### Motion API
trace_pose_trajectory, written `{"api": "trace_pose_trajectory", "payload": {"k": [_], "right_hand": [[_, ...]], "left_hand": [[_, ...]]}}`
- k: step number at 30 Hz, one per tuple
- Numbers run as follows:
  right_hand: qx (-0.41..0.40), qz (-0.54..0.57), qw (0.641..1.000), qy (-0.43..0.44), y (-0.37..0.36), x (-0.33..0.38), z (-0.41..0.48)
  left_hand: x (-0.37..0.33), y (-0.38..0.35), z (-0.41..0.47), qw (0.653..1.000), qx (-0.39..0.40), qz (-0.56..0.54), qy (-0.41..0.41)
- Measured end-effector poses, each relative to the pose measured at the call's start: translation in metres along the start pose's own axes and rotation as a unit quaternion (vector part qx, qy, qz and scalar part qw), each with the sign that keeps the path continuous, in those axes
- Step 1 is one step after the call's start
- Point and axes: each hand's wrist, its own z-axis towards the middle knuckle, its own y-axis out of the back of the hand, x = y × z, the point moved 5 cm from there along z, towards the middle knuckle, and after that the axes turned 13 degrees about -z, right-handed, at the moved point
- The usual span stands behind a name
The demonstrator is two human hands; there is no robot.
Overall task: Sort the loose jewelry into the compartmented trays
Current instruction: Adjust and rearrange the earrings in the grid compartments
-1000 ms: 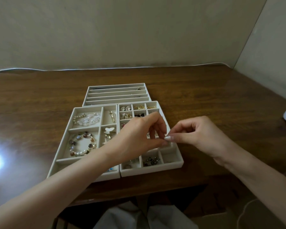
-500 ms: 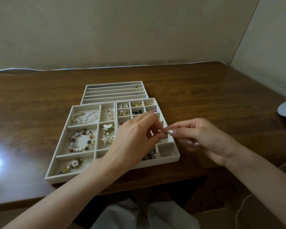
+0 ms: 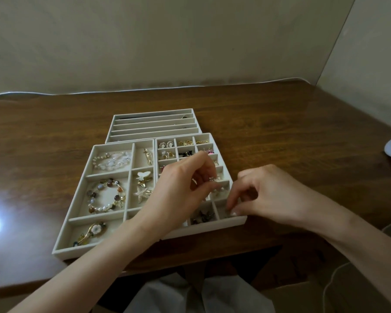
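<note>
L hand [image 3: 181, 193]: pinches small earring [image 3: 212, 179] betw. thumb + fingertips, held above R column of grid tray [image 3: 203, 229].
R hand [image 3: 271, 195]: fingertips curled down into corner cell [image 3: 221, 209] at near-R of that tray; can't tell if they grip a piece or hold nothing.
Step (my read): placing small pieces in the R-column cells, prob. a matching pair.
Do it well: lower L hand till the earring is inside the cell walls, then ease the pinch; don't drop from height, it's light + may bounce to the next cell. Lift R hand straight up so the fingers don't drag anything out.
Watch: dark pieces [image 3: 202, 216] sit in the cell just L; keep clear of them.
Wrist: L forearm lies over big-cell tray [image 3: 77, 251], near starfish clip [image 3: 142, 194]; don't sweep it.
Elsewhere: slot tray [image 3: 154, 123] behind, not needed here.
</note>
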Motion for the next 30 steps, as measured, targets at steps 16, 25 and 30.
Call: {"api": "trace_pose_trajectory", "payload": {"k": [16,25,30], "right_hand": [[-0.034,-0.161,0.985,0.047,-0.002,0.010,0.003],[-0.054,-0.157,0.984,0.058,-0.004,0.013,0.003],[-0.052,-0.149,0.986,0.053,-0.005,0.012,0.006]], "left_hand": [[0.013,0.003,0.004,0.981,0.016,-0.168,0.100],[0.014,0.004,0.003,0.979,0.023,-0.168,0.115],[0.017,0.005,0.001,0.971,0.027,-0.192,0.141]]}}
